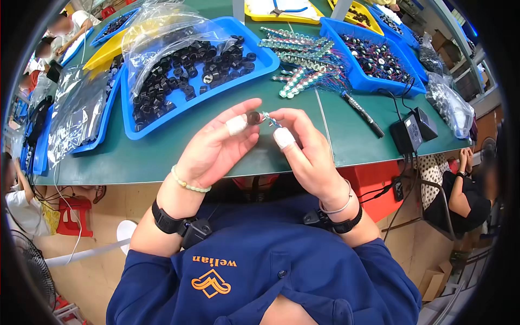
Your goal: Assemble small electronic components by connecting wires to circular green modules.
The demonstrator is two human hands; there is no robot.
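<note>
Between the thumb and fingers of my left hand (219, 138) is a small round black cap (253, 117), its hollow side partly showing. My right hand (304, 147) pinches a small part with thin wires (272, 120) close beside the cap; whether the two touch I cannot tell. White tape wraps both thumbs. Ahead of my left hand, a blue tray (269, 58) holds many similar black caps (189, 70). Beyond my right hand, strips of small round circuit boards (303, 65) with thin wires lie in a pile on the green table (244, 157).
A blue bin (360, 81) of wired round parts stands at the far right. A black marker (363, 114) and black power adapters (407, 132) lie nearer. Clear plastic bags (81, 108) cover trays at left. Pliers (287, 10) rest in a yellow tray. Other people sit at both sides.
</note>
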